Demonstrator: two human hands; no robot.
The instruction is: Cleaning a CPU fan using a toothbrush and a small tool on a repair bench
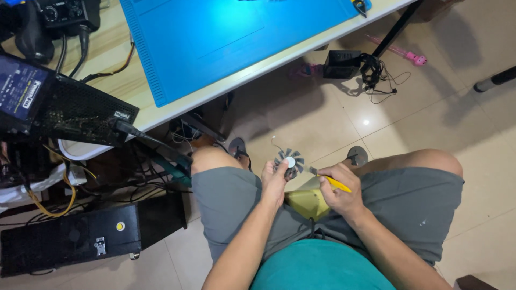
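Tiled floor (333, 123); left hand (274, 180) holds fan (289, 161); right hand (341, 188) brush (330, 180).

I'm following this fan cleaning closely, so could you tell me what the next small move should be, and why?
Probably bring the yellow-handled brush in the right hand leftward onto the blades of the small fan. Its tip sits just beside the fan, apparently not touching, while the left hand holds the fan up over the lap.

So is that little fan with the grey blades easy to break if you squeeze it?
Probably, a bit. The small fan has thin grey blades spread round a white hub, so they would likely bend or snap under a hard squeeze. It looks light: the left hand holds it up alone.
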